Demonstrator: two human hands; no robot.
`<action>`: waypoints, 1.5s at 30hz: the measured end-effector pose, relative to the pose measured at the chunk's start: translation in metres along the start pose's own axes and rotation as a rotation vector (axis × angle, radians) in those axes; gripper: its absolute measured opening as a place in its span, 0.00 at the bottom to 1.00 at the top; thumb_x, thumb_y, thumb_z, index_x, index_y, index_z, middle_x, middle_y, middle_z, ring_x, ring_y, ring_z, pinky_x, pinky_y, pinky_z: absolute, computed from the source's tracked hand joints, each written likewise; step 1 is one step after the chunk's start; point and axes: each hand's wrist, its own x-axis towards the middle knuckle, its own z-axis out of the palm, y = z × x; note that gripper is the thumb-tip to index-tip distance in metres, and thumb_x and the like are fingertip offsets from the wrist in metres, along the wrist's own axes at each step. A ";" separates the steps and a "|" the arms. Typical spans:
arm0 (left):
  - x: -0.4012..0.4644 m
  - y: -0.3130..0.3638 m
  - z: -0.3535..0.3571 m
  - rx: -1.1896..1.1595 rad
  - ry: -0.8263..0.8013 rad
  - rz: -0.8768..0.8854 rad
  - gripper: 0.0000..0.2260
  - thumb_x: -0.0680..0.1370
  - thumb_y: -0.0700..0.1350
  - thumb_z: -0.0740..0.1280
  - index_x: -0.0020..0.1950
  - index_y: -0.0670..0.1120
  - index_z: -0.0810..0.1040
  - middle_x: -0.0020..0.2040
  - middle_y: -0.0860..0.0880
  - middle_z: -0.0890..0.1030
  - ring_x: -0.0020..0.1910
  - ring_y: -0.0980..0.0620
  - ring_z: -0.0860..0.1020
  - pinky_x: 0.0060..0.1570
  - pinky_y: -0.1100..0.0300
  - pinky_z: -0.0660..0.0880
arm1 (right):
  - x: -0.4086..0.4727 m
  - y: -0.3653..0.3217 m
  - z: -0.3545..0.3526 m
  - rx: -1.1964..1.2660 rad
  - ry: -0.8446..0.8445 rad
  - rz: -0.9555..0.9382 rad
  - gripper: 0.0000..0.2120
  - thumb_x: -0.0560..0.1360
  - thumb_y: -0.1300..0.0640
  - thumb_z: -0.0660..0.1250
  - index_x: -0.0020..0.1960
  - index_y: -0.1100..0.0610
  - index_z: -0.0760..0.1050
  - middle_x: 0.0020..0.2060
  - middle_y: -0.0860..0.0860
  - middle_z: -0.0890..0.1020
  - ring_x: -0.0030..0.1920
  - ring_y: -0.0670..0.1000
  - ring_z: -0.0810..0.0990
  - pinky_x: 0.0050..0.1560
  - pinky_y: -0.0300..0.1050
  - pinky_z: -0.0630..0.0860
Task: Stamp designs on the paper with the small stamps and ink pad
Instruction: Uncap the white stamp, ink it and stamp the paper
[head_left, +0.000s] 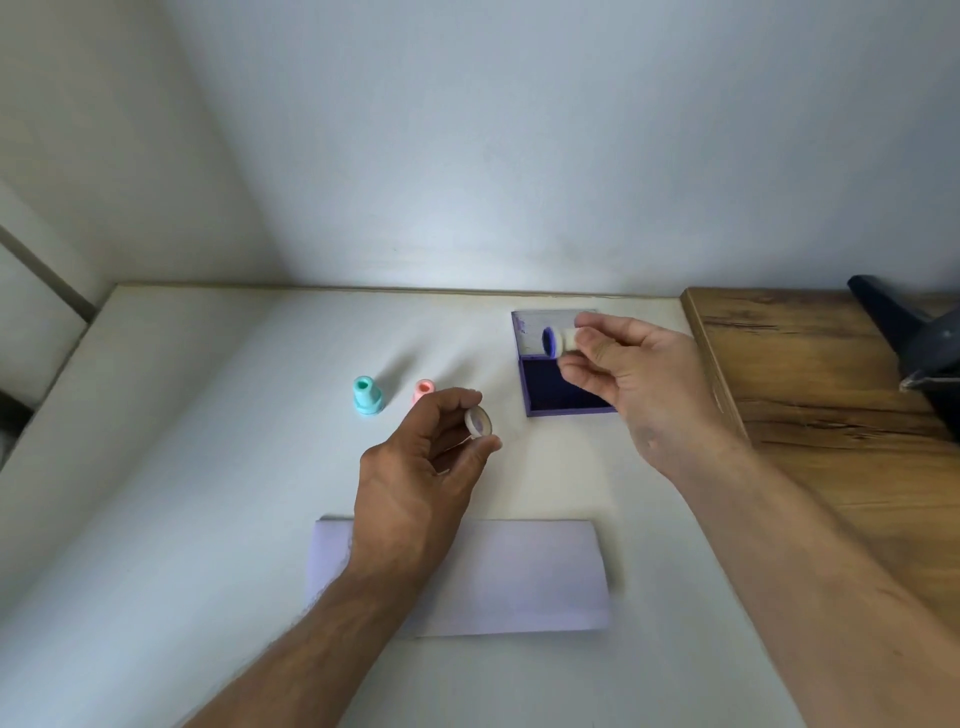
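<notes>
My right hand (639, 384) pinches a small cream stamp (562, 340) sideways above the open purple ink pad (561, 395); the stamp's face is blue with ink and points left. Held in the fingertips of my left hand (421, 467) is the stamp's round cream cap (479, 422), above the table. A white sheet of paper (519, 577) lies near the front edge, partly under my left forearm. A teal stamp (367, 396) stands upright on the table, and a pink stamp (423, 389) stands beside it, partly hidden by my left fingers.
The white table (208, 467) ends at a wall behind and a wall on the left. A wooden surface (810, 374) adjoins on the right, with a dark blue object (914, 343) at its far end.
</notes>
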 end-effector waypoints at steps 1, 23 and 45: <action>0.000 -0.001 0.000 0.003 0.000 -0.007 0.14 0.73 0.41 0.76 0.54 0.55 0.81 0.47 0.61 0.85 0.50 0.64 0.84 0.56 0.69 0.76 | 0.001 0.002 -0.001 -0.204 0.038 -0.099 0.06 0.73 0.64 0.72 0.49 0.58 0.83 0.37 0.53 0.85 0.35 0.50 0.85 0.44 0.45 0.82; 0.001 -0.005 0.003 0.035 0.019 -0.042 0.13 0.73 0.42 0.76 0.55 0.52 0.81 0.47 0.57 0.86 0.48 0.63 0.84 0.57 0.65 0.78 | -0.009 0.010 0.025 -1.073 0.027 -0.289 0.07 0.76 0.67 0.63 0.46 0.66 0.80 0.43 0.55 0.85 0.39 0.48 0.82 0.47 0.37 0.79; 0.001 -0.004 0.004 0.117 0.016 -0.082 0.14 0.74 0.44 0.75 0.58 0.55 0.82 0.49 0.63 0.84 0.47 0.71 0.81 0.51 0.80 0.71 | -0.001 0.014 0.025 -1.094 0.035 -0.399 0.08 0.74 0.65 0.64 0.43 0.59 0.82 0.38 0.54 0.84 0.40 0.52 0.83 0.46 0.51 0.83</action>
